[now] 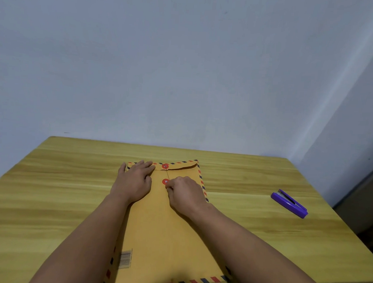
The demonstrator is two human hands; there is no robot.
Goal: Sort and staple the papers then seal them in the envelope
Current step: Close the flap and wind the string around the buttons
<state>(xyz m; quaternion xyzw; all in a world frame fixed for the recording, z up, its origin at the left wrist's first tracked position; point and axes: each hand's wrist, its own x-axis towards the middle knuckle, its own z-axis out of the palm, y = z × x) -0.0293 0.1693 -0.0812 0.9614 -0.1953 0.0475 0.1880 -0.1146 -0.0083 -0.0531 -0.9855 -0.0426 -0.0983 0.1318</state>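
— Left hand [134, 182]?
— Flat and spread, palm down on the kraft envelope [166, 236]. Fingers straight, tips on the left part of the folded flap [180, 165], just left of the upper red button [165, 166]. Thumb out to the side, near the envelope's left edge. Holding nothing, only pressing.

— Right hand [184, 192]?
— Curled, knuckles up, resting on the envelope just right of the lower red button [165, 181]. Fingertips bunched at that button's right rim, pinching the thin string [167, 174]. Cannot tell how many fingers are on it.

— And the string?
— Drawn taut from the upper button down to the lower one, a short dark line between the two.

— Where is the envelope?
— Flat on the yellow wood-grain surface [251, 240], long side running away from the person, flap end far, near end under both forearms. Flap folded down and shut. Red-and-blue striped border all round; barcode [125, 259] printed near the envelope's near left corner.

— Papers?
— Not visible anywhere on the surface.

— Anything else?
— Purple stapler [289, 203], well apart from the envelope to its right, lying closed on the surface, touched by neither hand. Pale wall [184, 66] beyond the envelope's far end.
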